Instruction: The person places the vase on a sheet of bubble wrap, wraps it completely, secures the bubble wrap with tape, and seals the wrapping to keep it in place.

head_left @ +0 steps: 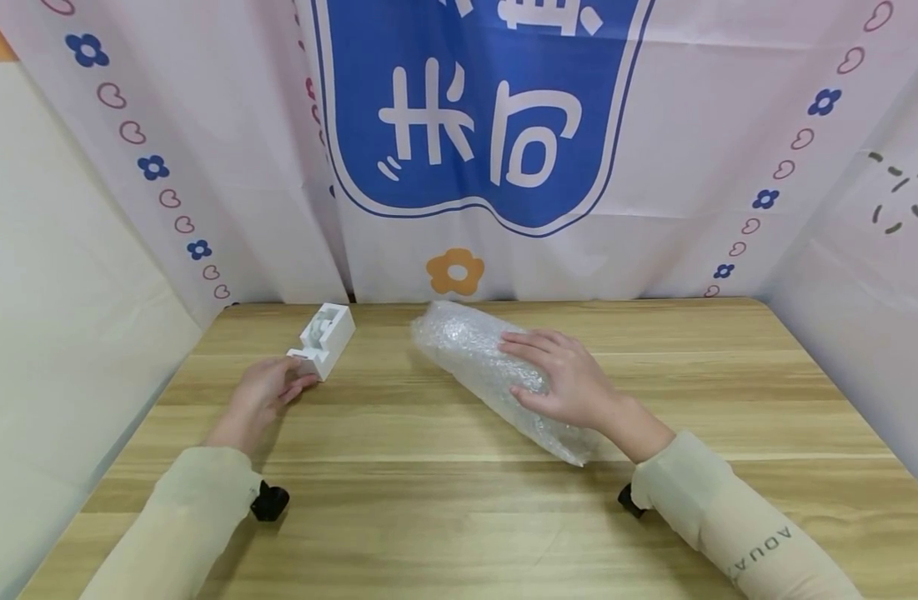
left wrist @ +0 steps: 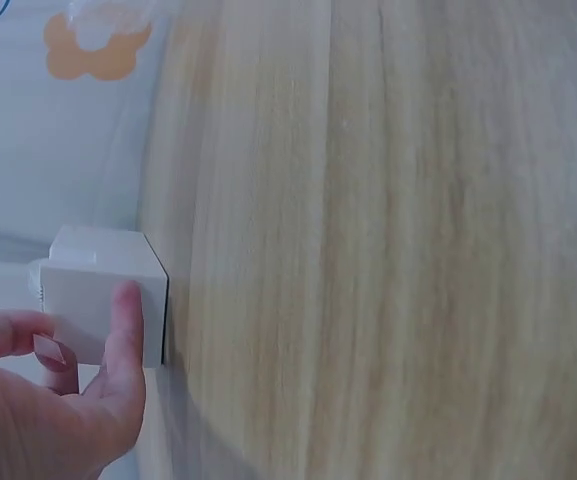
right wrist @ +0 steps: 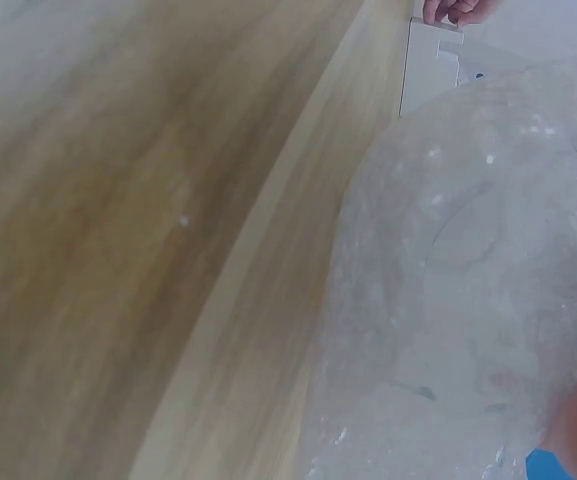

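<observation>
A white tape dispenser (head_left: pixel 338 335) with a roll of clear tape inside stands near the table's back left edge. My left hand (head_left: pixel 262 397) holds its near end. In the left wrist view, the left thumb (left wrist: pixel 126 325) lies against the white dispenser (left wrist: pixel 98 300), other fingers bent beside it. A puffy bundle of clear bubble wrap (head_left: pixel 474 367) lies slantwise at the middle back. On top of it rests my right hand (head_left: pixel 567 379), fingers spread. Whatever may be inside the wrap cannot be made out. In the right wrist view, the bubble wrap (right wrist: pixel 448 280) fills the right side.
The wooden table (head_left: pixel 398 508) has light stripes. Behind it hangs a white cloth (head_left: pixel 654 242) with a blue printed emblem and flower patterns. Pale walls (head_left: pixel 61 292) stand at both sides. A black wrist device (head_left: pixel 269 502) shows at the left cuff.
</observation>
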`<state>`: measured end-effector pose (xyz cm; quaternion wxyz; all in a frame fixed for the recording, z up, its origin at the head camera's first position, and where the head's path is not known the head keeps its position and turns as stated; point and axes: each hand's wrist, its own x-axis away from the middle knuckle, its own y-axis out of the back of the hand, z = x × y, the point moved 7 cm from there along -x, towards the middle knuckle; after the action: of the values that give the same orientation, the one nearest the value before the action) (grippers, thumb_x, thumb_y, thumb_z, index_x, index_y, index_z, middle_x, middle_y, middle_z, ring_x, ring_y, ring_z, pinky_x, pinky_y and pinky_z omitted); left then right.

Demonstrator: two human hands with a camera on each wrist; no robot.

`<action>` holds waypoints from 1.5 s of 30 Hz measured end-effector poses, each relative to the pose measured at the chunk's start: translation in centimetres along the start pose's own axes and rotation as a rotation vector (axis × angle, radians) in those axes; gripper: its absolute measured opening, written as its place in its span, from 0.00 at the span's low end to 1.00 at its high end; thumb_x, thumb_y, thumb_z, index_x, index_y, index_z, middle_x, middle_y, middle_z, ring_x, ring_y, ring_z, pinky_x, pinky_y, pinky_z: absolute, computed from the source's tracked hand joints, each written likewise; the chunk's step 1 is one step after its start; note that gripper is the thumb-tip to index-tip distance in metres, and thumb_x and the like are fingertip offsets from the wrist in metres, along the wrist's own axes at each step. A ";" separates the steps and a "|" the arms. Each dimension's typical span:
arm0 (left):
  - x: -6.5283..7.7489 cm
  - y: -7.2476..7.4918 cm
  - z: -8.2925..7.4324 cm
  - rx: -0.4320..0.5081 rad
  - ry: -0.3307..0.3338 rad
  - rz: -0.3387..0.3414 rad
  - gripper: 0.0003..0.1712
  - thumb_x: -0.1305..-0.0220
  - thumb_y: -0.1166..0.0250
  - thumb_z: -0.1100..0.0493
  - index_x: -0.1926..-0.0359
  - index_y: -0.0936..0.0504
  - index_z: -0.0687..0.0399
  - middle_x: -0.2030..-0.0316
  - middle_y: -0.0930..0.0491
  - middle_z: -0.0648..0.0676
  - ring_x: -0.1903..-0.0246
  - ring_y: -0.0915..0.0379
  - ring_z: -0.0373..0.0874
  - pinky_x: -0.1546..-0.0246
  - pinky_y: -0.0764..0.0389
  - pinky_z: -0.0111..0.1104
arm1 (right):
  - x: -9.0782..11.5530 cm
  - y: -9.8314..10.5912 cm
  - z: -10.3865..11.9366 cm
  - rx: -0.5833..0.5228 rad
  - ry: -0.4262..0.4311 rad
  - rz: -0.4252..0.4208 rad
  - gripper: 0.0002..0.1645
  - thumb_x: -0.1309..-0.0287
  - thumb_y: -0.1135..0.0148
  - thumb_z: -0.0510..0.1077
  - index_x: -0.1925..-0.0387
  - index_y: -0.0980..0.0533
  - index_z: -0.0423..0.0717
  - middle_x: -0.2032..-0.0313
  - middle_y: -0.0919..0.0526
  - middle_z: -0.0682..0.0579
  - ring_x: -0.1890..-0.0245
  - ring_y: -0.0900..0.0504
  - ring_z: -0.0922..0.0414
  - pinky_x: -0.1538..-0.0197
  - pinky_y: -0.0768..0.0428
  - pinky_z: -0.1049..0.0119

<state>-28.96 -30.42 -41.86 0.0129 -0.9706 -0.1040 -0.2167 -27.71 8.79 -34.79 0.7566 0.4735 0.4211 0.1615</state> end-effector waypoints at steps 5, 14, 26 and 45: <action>-0.3 0.1 0.0 -0.027 -0.025 -0.049 0.29 0.31 0.53 0.64 0.34 0.48 0.73 0.43 0.39 0.68 0.67 0.22 0.36 0.59 0.23 0.24 | 0.0 -0.1 -0.2 0.005 -0.004 0.008 0.33 0.47 0.43 0.58 0.39 0.30 0.53 0.38 0.32 0.56 0.40 0.34 0.50 0.39 0.39 0.48; -0.6 0.8 0.5 -0.222 -0.129 -0.205 0.08 0.38 0.47 0.66 0.63 0.27 0.71 0.66 0.23 0.56 0.73 0.24 0.33 0.67 0.22 0.24 | 0.0 0.0 -0.3 -0.005 0.008 -0.005 0.33 0.47 0.41 0.57 0.40 0.30 0.53 0.38 0.31 0.56 0.40 0.33 0.50 0.39 0.38 0.49; 0.2 0.2 -0.2 -0.196 -0.020 0.056 0.25 0.33 0.45 0.58 0.43 0.36 0.72 0.56 0.28 0.58 0.66 0.23 0.36 0.59 0.23 0.26 | 0.2 0.1 -0.3 -0.008 0.033 -0.021 0.33 0.47 0.42 0.58 0.40 0.29 0.52 0.38 0.31 0.56 0.41 0.33 0.52 0.39 0.38 0.51; 2.7 -1.5 -4.3 -0.397 -0.158 0.089 0.24 0.39 0.38 0.57 0.45 0.29 0.66 0.74 0.28 0.47 0.81 0.37 0.33 0.83 0.35 0.24 | -0.1 -0.2 -0.2 0.001 0.010 0.005 0.32 0.46 0.43 0.58 0.40 0.30 0.54 0.38 0.32 0.57 0.39 0.35 0.51 0.40 0.37 0.47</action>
<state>-28.66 -28.70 -36.83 -0.1771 -0.9717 -0.0169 -0.1555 -27.92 8.77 -34.96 0.7539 0.4742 0.4236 0.1654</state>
